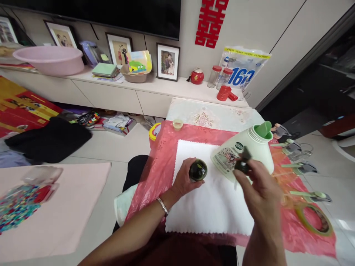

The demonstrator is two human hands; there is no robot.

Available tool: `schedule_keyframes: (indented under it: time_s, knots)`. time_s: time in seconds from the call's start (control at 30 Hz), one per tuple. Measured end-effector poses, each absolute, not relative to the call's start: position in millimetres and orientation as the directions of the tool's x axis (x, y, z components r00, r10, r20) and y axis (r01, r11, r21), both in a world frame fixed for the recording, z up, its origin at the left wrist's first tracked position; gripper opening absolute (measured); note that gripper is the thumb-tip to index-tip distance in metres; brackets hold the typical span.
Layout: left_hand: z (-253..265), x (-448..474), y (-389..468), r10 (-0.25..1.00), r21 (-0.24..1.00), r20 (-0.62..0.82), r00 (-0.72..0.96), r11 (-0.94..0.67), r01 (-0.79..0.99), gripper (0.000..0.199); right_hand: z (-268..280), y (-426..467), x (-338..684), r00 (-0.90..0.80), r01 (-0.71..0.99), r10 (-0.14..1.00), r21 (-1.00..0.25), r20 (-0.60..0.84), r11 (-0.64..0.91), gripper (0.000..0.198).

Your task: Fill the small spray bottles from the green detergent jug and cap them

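Observation:
My left hand (186, 175) is wrapped around a dark green bottle (198, 170), seen from above with its round end facing up. It is over a white scallop-edged sheet (205, 210). In my right hand (262, 188) is a small dark pump head (243, 164), blurred by motion, with a thin pale tube below it. Just behind that hand stands a large pale green jug (226, 157), tilted in view, with a green piece (263, 128) in its wide mouth. A small yellowish cup (178, 124) is at the table's far left corner.
Pink plastic (146, 184) covers the table. Several pale green pump parts (302, 167) and a tape roll (313, 220) lie at the right edge. To the left, a pink-topped table (80, 210) bears colourful small pieces (19, 207). A cabinet (155, 105) runs along the wall.

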State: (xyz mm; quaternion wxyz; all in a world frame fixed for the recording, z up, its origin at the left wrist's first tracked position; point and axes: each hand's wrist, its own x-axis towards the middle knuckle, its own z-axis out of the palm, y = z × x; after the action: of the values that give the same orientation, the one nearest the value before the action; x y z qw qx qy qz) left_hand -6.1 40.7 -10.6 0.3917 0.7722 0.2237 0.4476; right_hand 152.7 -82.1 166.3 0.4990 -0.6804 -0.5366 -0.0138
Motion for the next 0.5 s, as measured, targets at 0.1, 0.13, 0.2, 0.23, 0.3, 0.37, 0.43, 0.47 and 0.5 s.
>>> schedule_keyframes:
  time_s: [0.1,0.13,0.2,0.23,0.3,0.37,0.43,0.47,0.5]
  knots:
    - [-9,-6,40,0.704,0.808,0.513,0.491,-0.589,0.0,0.086,119,-83,162,0.397,0.821,0.793,-0.565,0.462,-0.082,0.04]
    - [-8,-5,40,0.706,0.806,0.514,0.487,-0.592,0.008,0.087,101,-82,163,0.411,0.827,0.812,-0.544,0.414,-0.141,0.041]
    - [-8,-5,40,0.709,0.803,0.513,0.484,-0.596,0.022,0.089,69,-79,162,0.422,0.84,0.837,-0.497,0.348,-0.217,0.043]
    - [-8,-5,40,0.708,0.802,0.511,0.487,-0.596,0.025,0.09,57,-78,162,0.421,0.844,0.846,-0.484,0.327,-0.233,0.042]
    - [-8,-5,39,0.711,0.806,0.507,0.487,-0.591,0.025,0.091,38,-75,160,0.415,0.854,0.86,-0.453,0.297,-0.256,0.04]
    - [-9,-5,39,0.712,0.81,0.505,0.487,-0.586,0.016,0.092,27,-73,159,0.41,0.865,0.868,-0.421,0.28,-0.273,0.038]
    - [-10,-5,39,0.71,0.81,0.511,0.485,-0.586,0.004,0.091,22,-70,158,0.399,0.877,0.872,-0.395,0.284,-0.272,0.036]
    - [-10,-6,39,0.708,0.809,0.513,0.485,-0.588,0.001,0.092,21,-69,157,0.388,0.884,0.873,-0.387,0.295,-0.262,0.035]
    - [-10,-6,39,0.704,0.807,0.515,0.489,-0.591,0.002,0.092,21,-69,156,0.374,0.891,0.873,-0.382,0.313,-0.245,0.034]
